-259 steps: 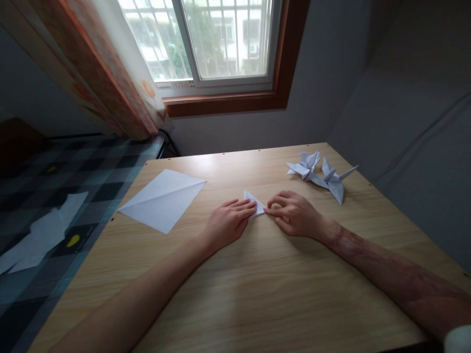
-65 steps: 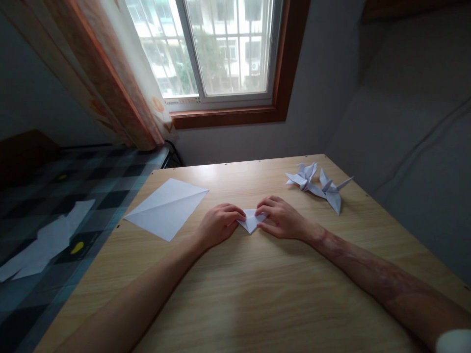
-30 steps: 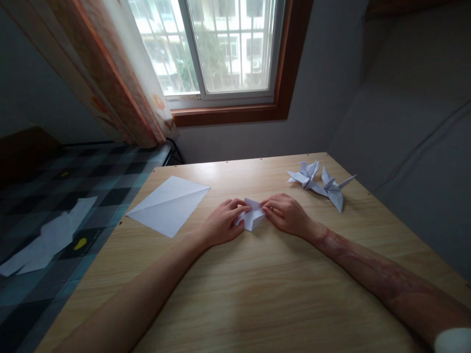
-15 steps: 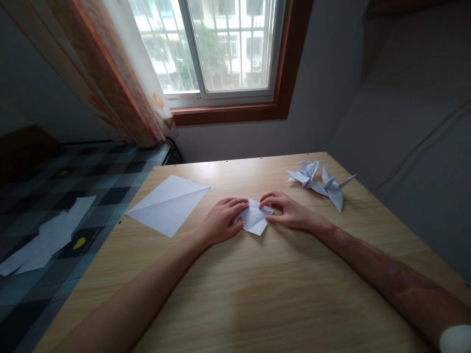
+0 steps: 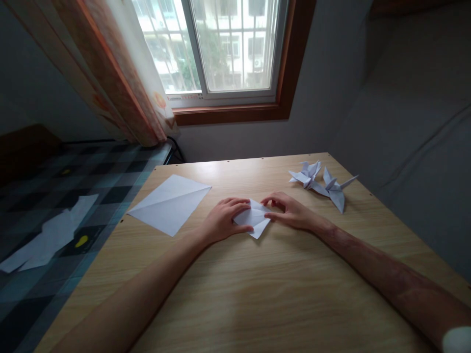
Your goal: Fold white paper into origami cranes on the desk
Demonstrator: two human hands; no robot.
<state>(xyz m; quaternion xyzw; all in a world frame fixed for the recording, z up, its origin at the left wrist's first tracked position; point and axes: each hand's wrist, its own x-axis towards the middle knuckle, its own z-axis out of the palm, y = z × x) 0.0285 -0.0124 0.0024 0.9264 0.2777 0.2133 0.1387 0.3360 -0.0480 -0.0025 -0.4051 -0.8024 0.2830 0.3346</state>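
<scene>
A small folded white paper [image 5: 254, 219] lies on the wooden table [image 5: 257, 289], partly opened into a diamond shape. My left hand [image 5: 223, 220] curls over its left side, fingers and thumb pinching the paper's edge. My right hand [image 5: 290, 212] rests at its right corner, thumb and forefinger pinched on that corner. Both forearms stretch across the table toward the paper.
A larger white sheet [image 5: 170, 203] with a diagonal crease lies to the left on the table. Two finished paper cranes [image 5: 321, 184] sit at the back right. A bed with a checked cover [image 5: 69, 196] and paper scraps [image 5: 51, 235] stands left; a window is behind.
The small paper has gone from a flat triangle to a partly unfolded diamond. Both hands shifted from pressing it flat to pinching its left and right sides.
</scene>
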